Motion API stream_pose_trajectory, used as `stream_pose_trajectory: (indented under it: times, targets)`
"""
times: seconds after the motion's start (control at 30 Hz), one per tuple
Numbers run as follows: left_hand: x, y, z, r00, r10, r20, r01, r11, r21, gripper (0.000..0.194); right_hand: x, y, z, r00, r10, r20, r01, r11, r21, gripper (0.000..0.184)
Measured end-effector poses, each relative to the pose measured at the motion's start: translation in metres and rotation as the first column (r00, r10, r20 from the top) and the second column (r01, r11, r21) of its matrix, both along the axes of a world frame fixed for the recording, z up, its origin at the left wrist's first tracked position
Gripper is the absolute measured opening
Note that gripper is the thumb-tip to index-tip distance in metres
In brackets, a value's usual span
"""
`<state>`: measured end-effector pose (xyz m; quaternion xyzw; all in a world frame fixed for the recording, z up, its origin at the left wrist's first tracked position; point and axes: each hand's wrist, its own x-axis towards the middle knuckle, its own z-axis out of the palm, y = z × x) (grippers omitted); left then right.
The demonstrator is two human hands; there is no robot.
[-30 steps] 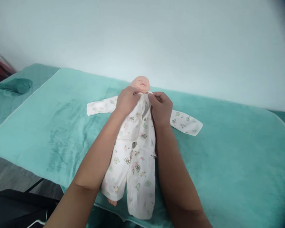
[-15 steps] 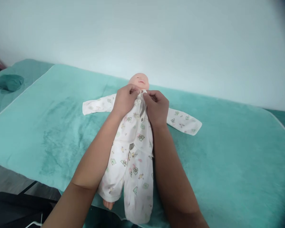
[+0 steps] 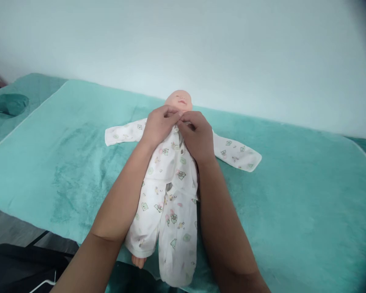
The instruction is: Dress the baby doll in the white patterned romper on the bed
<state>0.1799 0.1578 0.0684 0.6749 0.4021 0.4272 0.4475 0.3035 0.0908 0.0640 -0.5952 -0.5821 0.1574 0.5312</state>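
A baby doll point(image 3: 179, 99) lies on its back on a teal towel point(image 3: 277, 195), head toward the wall. It wears a white printed romper point(image 3: 170, 203) with both sleeves spread sideways. My left hand point(image 3: 157, 125) and my right hand point(image 3: 195, 135) meet at the romper's collar just below the doll's chin. Both hands have their fingers pinched on the two front edges of the cloth, pressed together. One bare doll foot point(image 3: 137, 261) sticks out of the left trouser leg near the towel's front edge.
A folded dark green cloth point(image 3: 7, 103) lies at the far left on the teal surface. A pale wall point(image 3: 201, 49) rises right behind the doll. Dark floor and a black object point(image 3: 14, 264) show below the table's front left edge.
My two hands have drawn closer together at the collar, closing the gap in the romper's front. The view has shifted slightly; the doll lies as before.
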Motion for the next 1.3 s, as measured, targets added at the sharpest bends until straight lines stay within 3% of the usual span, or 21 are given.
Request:
stream_pose_trajectory:
  times: [0.2, 0.3, 0.43, 0.63, 0.8, 0.93, 1.1, 1.3]
  targets:
    - [0.004, 0.003, -0.005, 0.998, 0.051, 0.039, -0.050, 0.998, -0.029, 0.015, 0.001, 0.001, -0.001, 0.995, -0.015, -0.099, 0.009, 0.998, -0.060, 0.010]
    - [0.003, 0.001, -0.005, 0.993, 0.113, -0.030, -0.113, 0.994, 0.015, 0.019, 0.002, 0.002, -0.003, 0.984, -0.056, -0.168, 0.042, 0.996, -0.084, 0.015]
    - [0.000, -0.002, -0.006, 0.993, 0.079, -0.092, -0.068, 0.991, 0.119, 0.021, 0.005, 0.002, -0.008, 0.964, -0.140, -0.227, 0.115, 0.986, -0.120, 0.012]
    - [-0.006, -0.017, -0.011, 0.929, 0.121, -0.349, -0.021, 0.961, 0.277, 0.031, 0.001, 0.000, -0.013, 0.989, -0.122, -0.086, 0.120, 0.992, -0.034, 0.023]
    - [-0.015, -0.029, -0.013, 0.870, 0.148, -0.470, 0.032, 0.935, 0.353, 0.045, 0.001, -0.001, -0.021, 0.994, -0.106, -0.012, 0.106, 0.992, 0.065, 0.024]
    - [-0.017, -0.031, -0.013, 0.824, 0.176, -0.539, 0.044, 0.928, 0.370, 0.044, 0.004, 0.001, -0.025, 0.994, -0.110, -0.007, 0.111, 0.992, 0.067, 0.021]
    - [-0.015, -0.030, -0.014, 0.813, 0.181, -0.554, 0.023, 0.939, 0.342, 0.041, 0.004, 0.003, -0.025, 0.992, -0.128, -0.008, 0.128, 0.992, 0.018, 0.018]
    - [-0.016, -0.029, -0.014, 0.871, 0.185, -0.455, 0.003, 0.924, 0.381, 0.039, 0.003, 0.003, -0.025, 0.992, -0.121, -0.044, 0.122, 0.992, 0.031, 0.024]
